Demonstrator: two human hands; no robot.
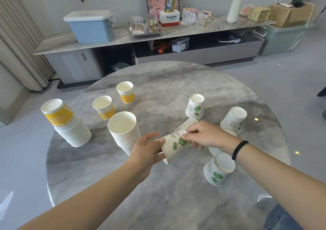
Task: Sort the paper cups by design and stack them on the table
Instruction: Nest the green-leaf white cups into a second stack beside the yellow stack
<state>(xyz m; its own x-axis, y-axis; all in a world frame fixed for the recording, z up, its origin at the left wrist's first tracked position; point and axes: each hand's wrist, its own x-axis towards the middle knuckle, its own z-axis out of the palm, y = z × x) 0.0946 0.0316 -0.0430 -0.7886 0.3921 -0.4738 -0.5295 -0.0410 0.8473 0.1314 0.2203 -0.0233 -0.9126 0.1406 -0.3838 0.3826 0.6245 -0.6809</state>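
Above the round marble table (167,92), my left hand (148,150) grips the rim end of a green-leaf cup (173,146) lying sideways. My right hand (206,136) pinches its bottom end. Another cup (187,124) lies just behind it. An upright stack of white cups (123,129) stands beside my left hand. An upside-down stack of yellow-striped cups (67,124) is at the left. Two single yellow cups (104,107) (125,92) stand upright behind. Green-leaf cups stand upside down at right (195,106) (233,119) (218,171).
Beyond the table runs a long low cabinet (229,51) carrying a blue storage bin (90,27), a tray of jars (145,27) and boxes. A curtain (17,44) hangs at the left. Part of one more cup (216,150) shows under my right wrist.
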